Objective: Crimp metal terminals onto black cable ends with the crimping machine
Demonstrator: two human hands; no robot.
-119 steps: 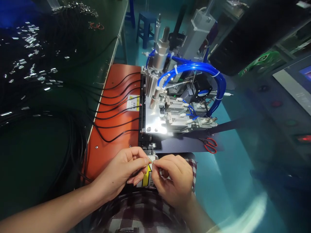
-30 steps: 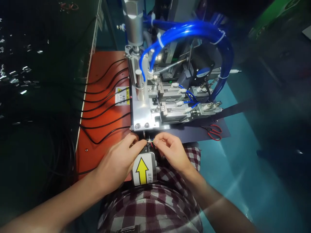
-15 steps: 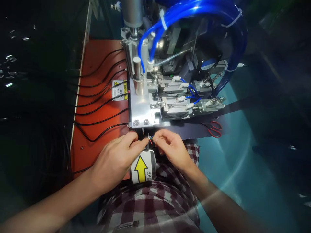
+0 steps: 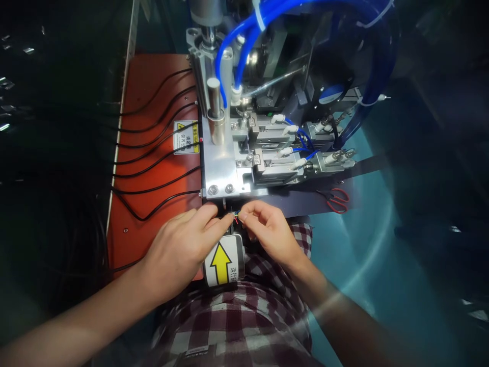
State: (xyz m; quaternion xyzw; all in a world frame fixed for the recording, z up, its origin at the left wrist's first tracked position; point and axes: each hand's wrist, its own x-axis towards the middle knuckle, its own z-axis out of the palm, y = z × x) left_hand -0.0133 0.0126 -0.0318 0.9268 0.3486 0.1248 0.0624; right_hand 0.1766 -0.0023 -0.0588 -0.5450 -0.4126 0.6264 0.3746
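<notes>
Thin coloured wires (image 4: 236,218), with red, blue and yellow-green strands showing, lie between my fingertips at the front edge of the machine (image 4: 225,178). My left hand (image 4: 185,244) has its thumb and index finger closed at the left end of the wires; what exactly they pinch is partly hidden. My right hand (image 4: 269,229) pinches the wires' right side between thumb and curled forefinger. Just below the fingers sits a white block with a yellow arrow (image 4: 220,262). My left forearm reaches over the orange plate (image 4: 133,244).
Red-handled scissors (image 4: 338,200) lie on the dark plate at the right. Several black cables (image 4: 153,176) cross the orange plate. Blue air hoses (image 4: 305,10) arch over the metal cylinders (image 4: 275,165). A warning label (image 4: 186,137) is stuck beside the machine.
The view has shifted slightly, so the machine sits a little higher and further left. Both hands keep nearly the same pinch at the wires.
</notes>
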